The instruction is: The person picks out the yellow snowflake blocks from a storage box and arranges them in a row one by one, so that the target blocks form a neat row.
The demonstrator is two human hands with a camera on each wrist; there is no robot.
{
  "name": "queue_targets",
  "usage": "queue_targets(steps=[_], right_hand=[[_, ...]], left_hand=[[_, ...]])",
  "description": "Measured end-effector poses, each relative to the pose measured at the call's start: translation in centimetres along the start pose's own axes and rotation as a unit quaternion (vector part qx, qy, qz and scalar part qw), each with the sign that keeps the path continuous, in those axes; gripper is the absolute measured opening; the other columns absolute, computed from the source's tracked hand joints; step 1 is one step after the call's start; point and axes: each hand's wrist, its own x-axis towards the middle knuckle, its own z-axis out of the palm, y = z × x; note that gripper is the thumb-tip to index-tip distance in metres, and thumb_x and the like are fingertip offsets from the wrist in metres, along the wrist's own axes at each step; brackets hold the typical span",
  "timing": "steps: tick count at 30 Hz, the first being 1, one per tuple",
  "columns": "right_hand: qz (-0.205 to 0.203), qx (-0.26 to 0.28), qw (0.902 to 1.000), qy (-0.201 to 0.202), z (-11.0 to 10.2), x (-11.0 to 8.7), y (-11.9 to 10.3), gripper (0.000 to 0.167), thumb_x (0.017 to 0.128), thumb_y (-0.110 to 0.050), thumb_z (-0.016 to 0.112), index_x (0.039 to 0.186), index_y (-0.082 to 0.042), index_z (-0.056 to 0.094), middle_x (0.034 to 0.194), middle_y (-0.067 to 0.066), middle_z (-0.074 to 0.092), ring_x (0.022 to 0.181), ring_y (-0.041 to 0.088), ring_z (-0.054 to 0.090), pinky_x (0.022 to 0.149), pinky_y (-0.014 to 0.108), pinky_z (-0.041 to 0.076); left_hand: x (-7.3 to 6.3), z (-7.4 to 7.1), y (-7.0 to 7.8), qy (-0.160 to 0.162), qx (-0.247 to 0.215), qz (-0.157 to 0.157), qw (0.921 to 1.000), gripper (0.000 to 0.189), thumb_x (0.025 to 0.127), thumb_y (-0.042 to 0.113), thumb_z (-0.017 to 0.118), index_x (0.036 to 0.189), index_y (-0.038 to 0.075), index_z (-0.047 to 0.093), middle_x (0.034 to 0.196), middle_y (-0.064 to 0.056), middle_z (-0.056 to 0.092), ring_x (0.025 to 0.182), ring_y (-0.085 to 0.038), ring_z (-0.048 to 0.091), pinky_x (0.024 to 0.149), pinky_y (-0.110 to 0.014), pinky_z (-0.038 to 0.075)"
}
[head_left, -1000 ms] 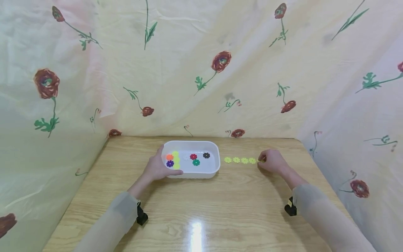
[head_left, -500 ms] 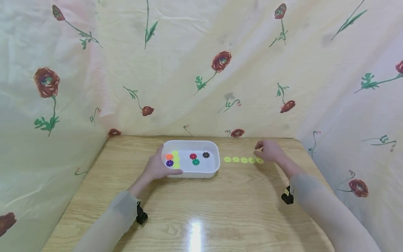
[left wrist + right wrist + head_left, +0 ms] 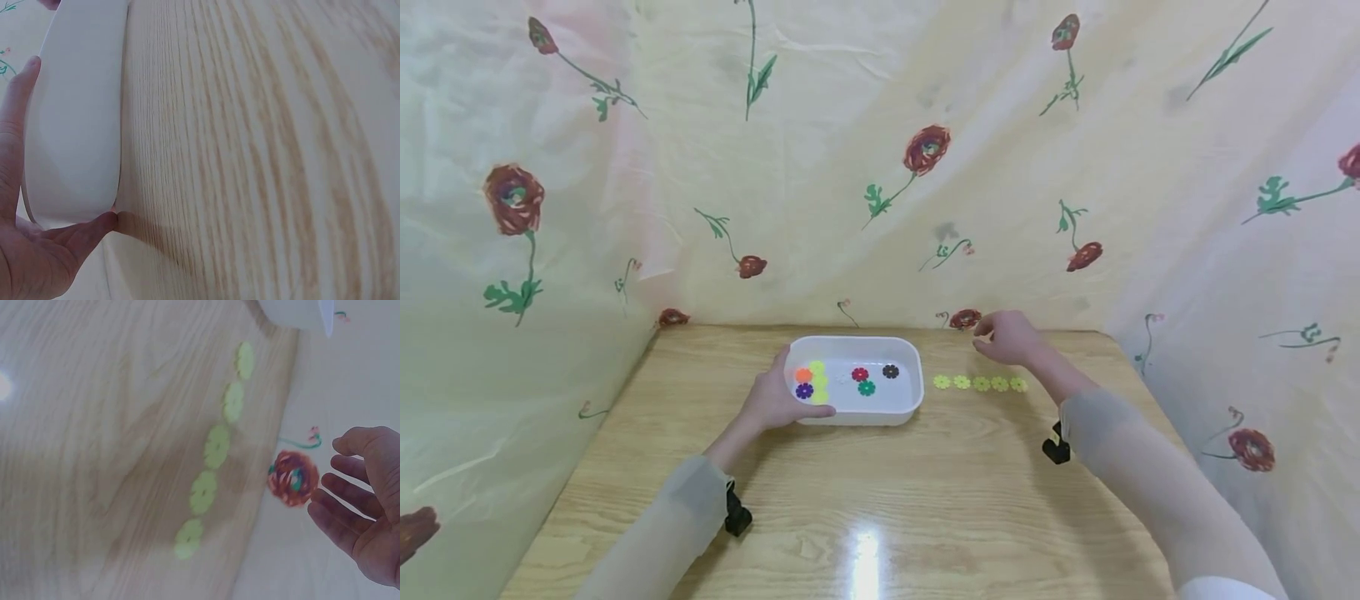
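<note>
My left hand (image 3: 772, 400) grips the left end of a white plastic tub (image 3: 865, 418), with the thumb along its near rim. Inside lie flower-shaped discs: orange (image 3: 803, 376), purple (image 3: 804, 390), red (image 3: 860, 375), green (image 3: 867, 388), black (image 3: 891, 372), a faint white one and some yellow ones at the left. Right of the tub, several yellow flower discs (image 3: 981, 384) form a straight row on the table. Raised above and behind that row is my right hand (image 3: 1009, 337). In the right wrist view its fingers (image 3: 350, 494) are loosely bent, with nothing between them.
The wooden table (image 3: 925, 500) ends at a hanging cloth (image 3: 820, 167) printed with red flowers, which also encloses both sides. Black wrist cameras sit under each forearm, the left one (image 3: 738, 517) and the right one (image 3: 1057, 450).
My right hand has let go of the last yellow disc at the row's right end, then lifted and moved left toward the tub. The left hand and tub stay in place.
</note>
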Motion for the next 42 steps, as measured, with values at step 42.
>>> queue_targets(steps=[42], right_hand=[[-0.043, 0.035, 0.9982, -0.024, 3.1, 7.0, -11.7, 0.024, 0.099, -0.017, 0.070, 0.117, -0.003, 0.076, 0.118, 0.016, 0.078, 0.103, 0.028, 0.075, 0.092, 0.040, 0.063]], left_hand=[[0.1, 0.0, -0.1, 0.000, -0.008, 0.006, 0.9999, 0.143, 0.062, 0.062, 0.099, 0.169, 0.019, 0.016, 0.148, -0.011, 0.058, 0.126, -0.030, 0.061, 0.108, -0.055, 0.054]])
